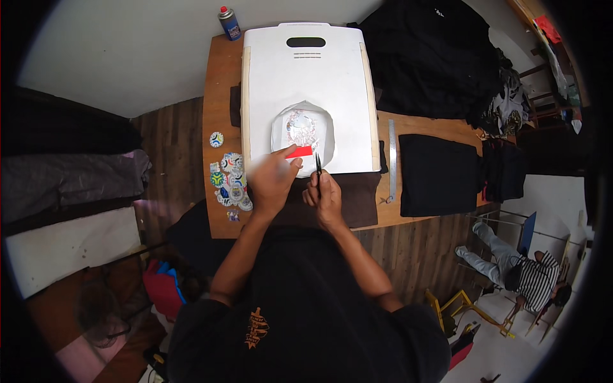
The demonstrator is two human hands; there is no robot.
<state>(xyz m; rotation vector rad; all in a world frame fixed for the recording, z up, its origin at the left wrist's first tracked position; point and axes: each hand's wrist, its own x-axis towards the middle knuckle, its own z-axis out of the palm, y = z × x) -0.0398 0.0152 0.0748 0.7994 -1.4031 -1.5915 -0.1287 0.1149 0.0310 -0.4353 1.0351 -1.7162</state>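
Observation:
My left hand holds a small red strip between thumb and fingers; part of this hand is blurred. Close on its right, my right hand is closed around a slim black pointed tool, its tip up beside the strip's right end. Whether the tool is scissors or tweezers I cannot tell. Just beyond both hands sits a shallow white many-sided tray with small pale and coloured scraps in it. It rests on the near part of a large white panel with a dark oval slot.
Round printed patches lie on the wooden table at left. A spray can stands at the far left corner. Right of the panel are a metal ruler, folded black cloth and a black garment heap. Another person is far right.

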